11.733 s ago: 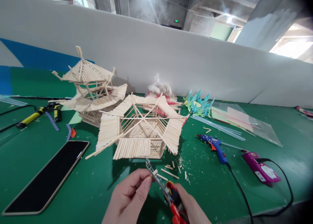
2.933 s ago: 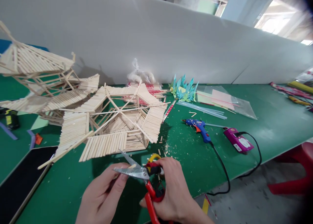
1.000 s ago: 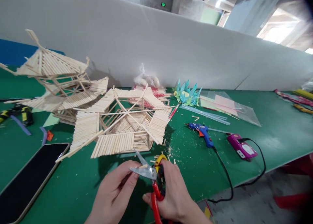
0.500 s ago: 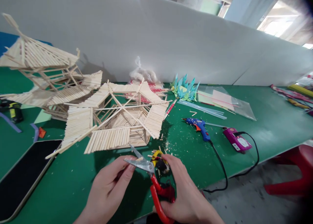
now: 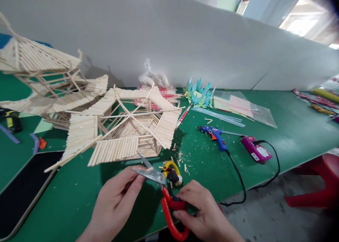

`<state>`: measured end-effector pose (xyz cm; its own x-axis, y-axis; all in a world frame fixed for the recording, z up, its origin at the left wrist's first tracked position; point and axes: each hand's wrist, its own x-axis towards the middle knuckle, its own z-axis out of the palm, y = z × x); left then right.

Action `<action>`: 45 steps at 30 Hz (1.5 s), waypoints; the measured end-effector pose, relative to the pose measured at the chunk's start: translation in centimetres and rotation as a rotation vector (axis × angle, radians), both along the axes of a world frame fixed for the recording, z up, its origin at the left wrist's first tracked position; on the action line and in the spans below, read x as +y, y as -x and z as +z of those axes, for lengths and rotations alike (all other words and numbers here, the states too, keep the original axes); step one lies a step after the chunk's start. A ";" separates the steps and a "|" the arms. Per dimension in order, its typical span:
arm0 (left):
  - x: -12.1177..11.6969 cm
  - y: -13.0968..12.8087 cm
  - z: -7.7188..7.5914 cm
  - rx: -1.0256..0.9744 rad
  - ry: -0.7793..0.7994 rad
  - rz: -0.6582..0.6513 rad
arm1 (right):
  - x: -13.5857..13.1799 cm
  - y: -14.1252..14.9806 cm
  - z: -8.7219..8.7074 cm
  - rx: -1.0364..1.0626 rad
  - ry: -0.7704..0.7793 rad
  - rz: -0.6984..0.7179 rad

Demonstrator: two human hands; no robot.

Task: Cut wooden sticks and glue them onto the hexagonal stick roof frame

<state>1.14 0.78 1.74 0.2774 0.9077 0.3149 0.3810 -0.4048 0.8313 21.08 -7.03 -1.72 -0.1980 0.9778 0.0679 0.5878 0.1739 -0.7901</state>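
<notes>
Pinched between the thumb and forefinger of my left hand (image 5: 116, 196) is a thin wooden stick, its pale end (image 5: 149, 169) showing between the parted blades of the scissors (image 5: 159, 178). Most of the stick is hidden by the fingers and blade. My right hand (image 5: 202, 206) is closed on the red handles of those scissors. Just beyond the right fingers lies a yellow-and-black handled tool (image 5: 172, 171) among cut stick bits. A wooden stick structure (image 5: 113, 150) with a slatted, many-sided roof stands in front of both hands.
A taller stick model (image 5: 42, 58) rises at the left, with a phone (image 5: 29, 189) in front of it. Right of centre lie a blue glue gun (image 5: 217, 136) with a cord and a purple power box (image 5: 255, 149). Blue paper foliage (image 5: 200, 94) sits by the grey partition (image 5: 159, 30).
My right hand has moved down off the yellow-handled tool and its fingers have closed around the scissors' red handles. My left hand still holds the stick at the blades.
</notes>
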 end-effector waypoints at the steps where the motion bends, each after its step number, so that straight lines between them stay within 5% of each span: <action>1: 0.0 0.1 -0.1 0.003 -0.013 -0.009 | 0.1 0.1 0.1 0.011 -0.010 -0.002; 9: 0.1 0.2 -0.1 -0.029 -0.002 -0.044 | 0.6 0.9 0.7 0.044 -0.080 -0.027; 18: 0.0 -0.1 0.2 -0.069 0.008 -0.047 | 1.8 3.1 1.7 -0.366 0.004 -0.217; 27: 0.3 0.0 0.1 -0.080 -0.004 -0.083 | 2.1 4.8 -0.4 -0.174 -0.298 -0.506; 37: -0.1 -0.1 0.0 -0.064 0.048 -0.141 | 2.7 4.3 -3.0 -0.011 -0.143 -0.310; 45: -0.2 -0.1 0.4 -0.140 0.056 -0.118 | 3.2 4.4 -2.8 0.044 -0.045 -0.246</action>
<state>1.21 0.56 2.16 0.3402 0.8884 0.3082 0.2125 -0.3918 0.8952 16.73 -3.83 -4.50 0.0496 0.9921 0.1154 0.5820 0.0651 -0.8105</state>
